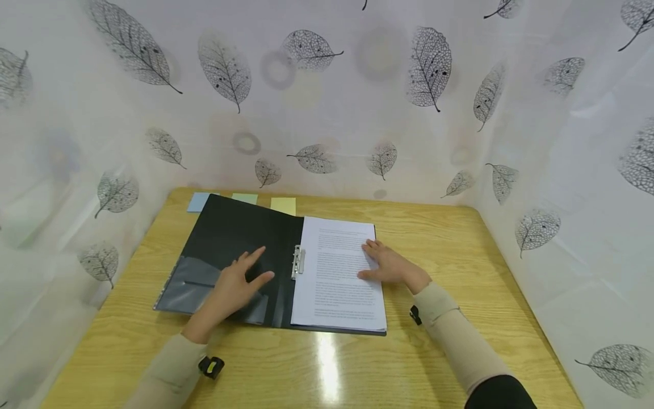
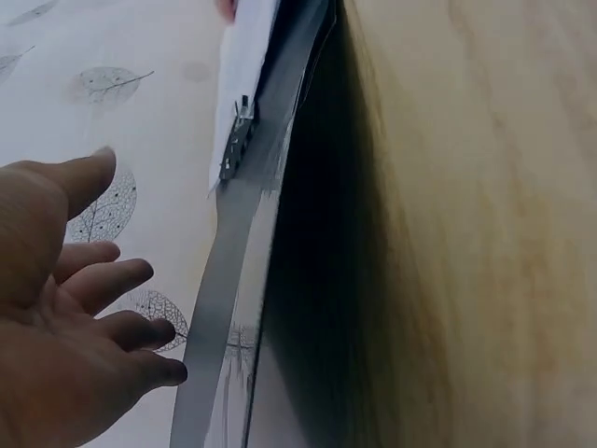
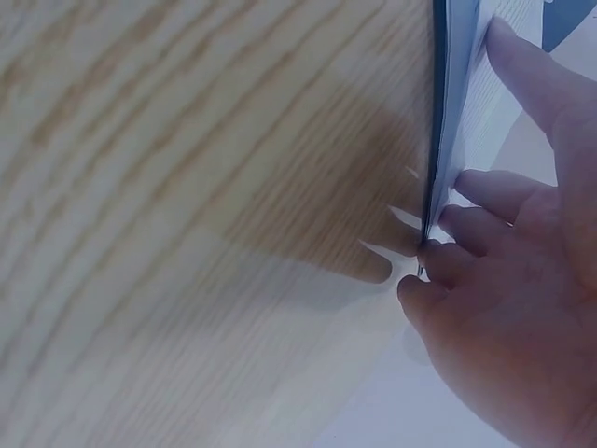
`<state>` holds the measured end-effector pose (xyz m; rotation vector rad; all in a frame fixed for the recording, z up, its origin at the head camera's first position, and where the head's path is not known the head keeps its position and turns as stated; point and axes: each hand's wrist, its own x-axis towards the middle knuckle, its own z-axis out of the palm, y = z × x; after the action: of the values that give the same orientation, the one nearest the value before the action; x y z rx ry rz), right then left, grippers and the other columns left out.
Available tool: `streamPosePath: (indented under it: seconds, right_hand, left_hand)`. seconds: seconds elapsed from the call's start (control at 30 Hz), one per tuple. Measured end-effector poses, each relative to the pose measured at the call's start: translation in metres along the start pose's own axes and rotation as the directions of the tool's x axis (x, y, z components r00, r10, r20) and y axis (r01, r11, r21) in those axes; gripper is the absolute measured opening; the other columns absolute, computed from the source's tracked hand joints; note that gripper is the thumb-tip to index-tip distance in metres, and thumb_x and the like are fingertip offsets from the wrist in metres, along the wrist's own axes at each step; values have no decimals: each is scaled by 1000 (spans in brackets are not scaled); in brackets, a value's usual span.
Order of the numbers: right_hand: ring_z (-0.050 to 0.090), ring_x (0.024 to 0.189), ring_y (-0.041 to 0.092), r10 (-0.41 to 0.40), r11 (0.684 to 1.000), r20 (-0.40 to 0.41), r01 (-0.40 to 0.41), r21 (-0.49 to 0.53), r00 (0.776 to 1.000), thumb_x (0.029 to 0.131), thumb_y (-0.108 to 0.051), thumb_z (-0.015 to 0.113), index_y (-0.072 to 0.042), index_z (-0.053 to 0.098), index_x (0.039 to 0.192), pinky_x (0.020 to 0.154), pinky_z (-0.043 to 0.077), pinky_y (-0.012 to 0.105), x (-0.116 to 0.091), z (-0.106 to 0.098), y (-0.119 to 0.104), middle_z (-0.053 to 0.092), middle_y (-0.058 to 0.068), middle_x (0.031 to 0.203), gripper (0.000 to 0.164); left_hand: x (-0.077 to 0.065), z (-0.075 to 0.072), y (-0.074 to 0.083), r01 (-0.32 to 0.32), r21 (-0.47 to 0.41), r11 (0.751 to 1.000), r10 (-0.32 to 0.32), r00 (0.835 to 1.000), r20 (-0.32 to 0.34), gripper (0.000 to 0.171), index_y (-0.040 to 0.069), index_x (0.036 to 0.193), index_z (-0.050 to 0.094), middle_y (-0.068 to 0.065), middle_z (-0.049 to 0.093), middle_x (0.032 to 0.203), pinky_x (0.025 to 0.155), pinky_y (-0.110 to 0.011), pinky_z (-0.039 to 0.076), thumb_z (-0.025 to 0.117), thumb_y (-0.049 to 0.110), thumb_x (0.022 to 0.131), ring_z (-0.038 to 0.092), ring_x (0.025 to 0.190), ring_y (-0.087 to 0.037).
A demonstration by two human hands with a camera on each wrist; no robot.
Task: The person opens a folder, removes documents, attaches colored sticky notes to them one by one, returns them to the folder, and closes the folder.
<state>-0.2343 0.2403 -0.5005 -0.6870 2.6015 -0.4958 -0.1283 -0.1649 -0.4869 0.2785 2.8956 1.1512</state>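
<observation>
A black folder (image 1: 240,230) lies spread flat on the wooden table, its metal clip (image 1: 297,262) near the spine. On its right side sits a stack of printed paper (image 1: 339,278). My right hand (image 1: 389,266) rests its fingertips on the right edge of the sheets, fingers extended. Over the left cover hovers my left hand (image 1: 236,287), fingers spread and relaxed, holding nothing. In the left wrist view that hand (image 2: 84,299) is apart from the cover. A translucent pocket (image 1: 191,281) covers the lower part of the left cover, partly hidden by my left hand.
Behind the folder lie a blue sticky note pad (image 1: 198,203), a green one (image 1: 245,198) and a yellow one (image 1: 283,205), the blue and yellow partly covered by the folder. Leaf-patterned curtains (image 1: 327,113) enclose the wooden table (image 1: 434,227) at the back and both sides.
</observation>
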Motion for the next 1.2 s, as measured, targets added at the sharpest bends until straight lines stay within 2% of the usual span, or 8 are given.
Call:
streamPosePath:
  seconds: [0.1,0.33,0.43,0.53,0.67,0.83,1.03,1.2]
  right_hand:
    - [12,162,47,7,1000,9,-7,8,1000,100,-50,70,2,26,165,131,18,60,2,0,0,15,24,175,95]
    - [15,161,49,-1,1000,1,1,10,1000,98,-48,73,3,29,164,130,20,61,6,-3,3,20,25,173,94]
    - [16,161,49,-2,1000,4,2,11,1000,98,-47,74,3,30,164,130,21,62,8,-4,3,20,26,173,93]
    - [15,162,47,8,1000,13,-8,7,1000,97,-47,75,0,30,164,130,20,60,10,-5,4,19,23,174,93]
    - [16,162,46,17,1000,20,-17,-4,1000,96,-49,75,-2,30,165,130,22,60,14,-6,5,20,21,174,94]
    - [17,161,46,15,1000,21,-15,-5,1000,95,-49,77,-2,31,165,129,24,61,16,-8,8,21,22,174,95]
    - [15,162,46,31,999,3,-31,23,1000,95,-45,78,-3,32,165,130,20,61,15,-8,7,19,21,175,93]
    - [14,162,48,27,1000,-20,-26,14,999,99,-49,72,-1,30,165,130,18,62,10,-4,5,17,25,174,91]
  left_hand:
    - [13,5,0,-7,34,999,5,998,61,77,8,164,38,-41,34,160,115,-82,24,68,44,103,28,146,-67]
    - [40,20,-3,-69,86,994,53,984,172,79,8,165,36,-26,35,167,123,-78,9,68,43,102,16,157,-57]
    - [49,29,-4,-87,128,988,60,977,206,79,8,164,36,-26,32,169,123,-79,7,67,45,102,14,157,-58]
    - [55,36,-2,-80,182,980,36,972,231,80,11,165,36,-26,30,170,123,-79,7,68,46,101,14,158,-57]
    - [62,42,3,-77,233,969,13,964,264,83,15,166,35,-25,26,171,124,-78,6,70,49,99,12,159,-55]
    - [64,47,4,-67,253,965,-10,956,293,84,19,166,35,-24,25,172,124,-77,5,69,53,98,11,160,-54]
    - [66,48,5,-47,254,966,-32,954,297,84,20,166,35,-23,27,172,125,-77,5,68,54,98,11,160,-54]
    - [67,47,8,-32,274,961,-53,953,297,85,20,166,35,-22,26,172,125,-77,4,69,54,97,10,160,-53]
